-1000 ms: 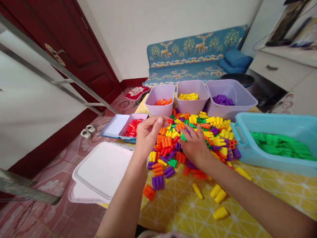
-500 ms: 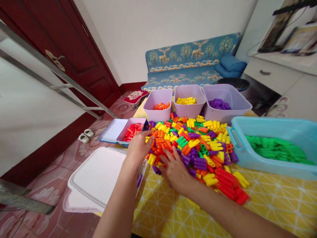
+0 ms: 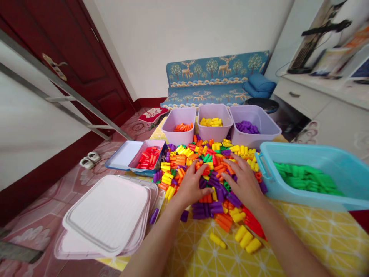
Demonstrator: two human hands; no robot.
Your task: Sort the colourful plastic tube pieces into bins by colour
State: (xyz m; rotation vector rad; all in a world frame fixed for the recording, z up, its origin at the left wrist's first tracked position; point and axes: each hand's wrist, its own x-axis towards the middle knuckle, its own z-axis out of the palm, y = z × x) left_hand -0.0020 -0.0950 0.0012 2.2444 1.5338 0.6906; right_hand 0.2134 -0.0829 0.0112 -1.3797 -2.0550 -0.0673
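Note:
A heap of small plastic pegs [image 3: 190, 156] in red, orange, yellow, green and purple covers the middle of a yellow patterned tablecloth [image 3: 305, 238]. My left hand [image 3: 191, 186] lies flat on the near side of the heap with fingers spread, thumb toward purple pegs. My right hand [image 3: 245, 181] rests palm down on the heap beside it, fingers stretched out. Neither hand holds a peg.
Three lilac bins stand behind the heap: orange pegs [image 3: 179, 115], yellow pegs [image 3: 215, 112], purple pegs [image 3: 261, 115]. A small bin of red pegs [image 3: 157, 154] sits left, a blue tub of green pegs [image 3: 340, 163] right. White lids [image 3: 106, 211] overhang the table's left edge.
The view shifted, and both hands slid rightward and toward the heap's middle. My left hand left the red bin's edge. More loose pegs now lie on the cloth near me.

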